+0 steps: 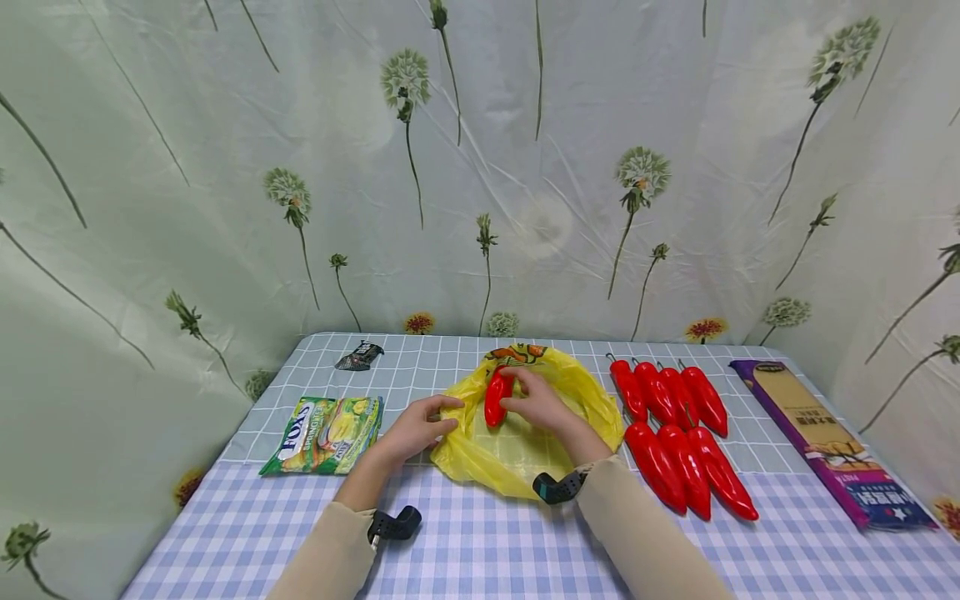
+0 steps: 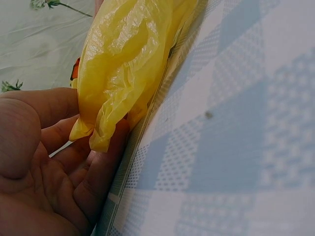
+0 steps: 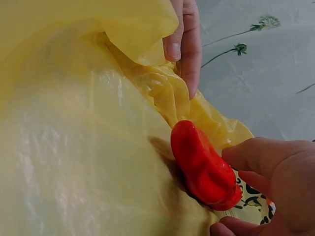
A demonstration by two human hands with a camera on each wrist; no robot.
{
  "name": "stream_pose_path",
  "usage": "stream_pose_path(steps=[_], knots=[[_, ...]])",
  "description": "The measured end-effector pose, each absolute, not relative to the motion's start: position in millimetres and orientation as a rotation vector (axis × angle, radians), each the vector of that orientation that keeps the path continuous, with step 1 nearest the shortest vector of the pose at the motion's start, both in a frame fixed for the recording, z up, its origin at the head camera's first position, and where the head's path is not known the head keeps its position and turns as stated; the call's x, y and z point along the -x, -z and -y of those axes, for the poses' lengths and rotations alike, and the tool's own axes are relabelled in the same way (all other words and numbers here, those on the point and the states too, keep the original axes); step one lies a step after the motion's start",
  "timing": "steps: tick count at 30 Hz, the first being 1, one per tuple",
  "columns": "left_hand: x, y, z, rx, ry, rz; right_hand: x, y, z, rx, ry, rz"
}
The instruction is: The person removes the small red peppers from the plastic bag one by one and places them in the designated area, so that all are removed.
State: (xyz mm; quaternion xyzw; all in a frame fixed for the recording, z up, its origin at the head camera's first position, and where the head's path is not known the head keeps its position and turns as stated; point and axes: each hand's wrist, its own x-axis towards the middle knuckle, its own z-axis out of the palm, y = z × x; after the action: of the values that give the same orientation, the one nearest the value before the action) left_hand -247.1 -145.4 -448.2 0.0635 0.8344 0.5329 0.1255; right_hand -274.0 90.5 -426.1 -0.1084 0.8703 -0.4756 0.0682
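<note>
A yellow plastic bag lies spread open on the table, its mouth facing up. At its left edge my left hand pinches the rim, and the gathered plastic sits between thumb and fingers in the left wrist view. Inside the bag lies a glossy red chili pepper. My right hand reaches over the bag, with thumb and fingers spread around the pepper's near end. In the right wrist view, printed plastic shows between the pepper and the palm, and the fingers look loose.
Several red peppers lie in two rows right of the bag. A long purple pasta packet is at the far right. To the left lie a green FOX'S bag and a small black packet. A floral curtain hangs behind.
</note>
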Motion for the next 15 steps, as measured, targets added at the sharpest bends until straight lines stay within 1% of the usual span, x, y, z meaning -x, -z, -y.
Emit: stream_pose_path(steps=[15], knots=[[247.0, 448.7, 146.2, -0.193, -1.562, -2.423, 278.1, 430.4, -89.1, 0.315, 1.325, -2.662]])
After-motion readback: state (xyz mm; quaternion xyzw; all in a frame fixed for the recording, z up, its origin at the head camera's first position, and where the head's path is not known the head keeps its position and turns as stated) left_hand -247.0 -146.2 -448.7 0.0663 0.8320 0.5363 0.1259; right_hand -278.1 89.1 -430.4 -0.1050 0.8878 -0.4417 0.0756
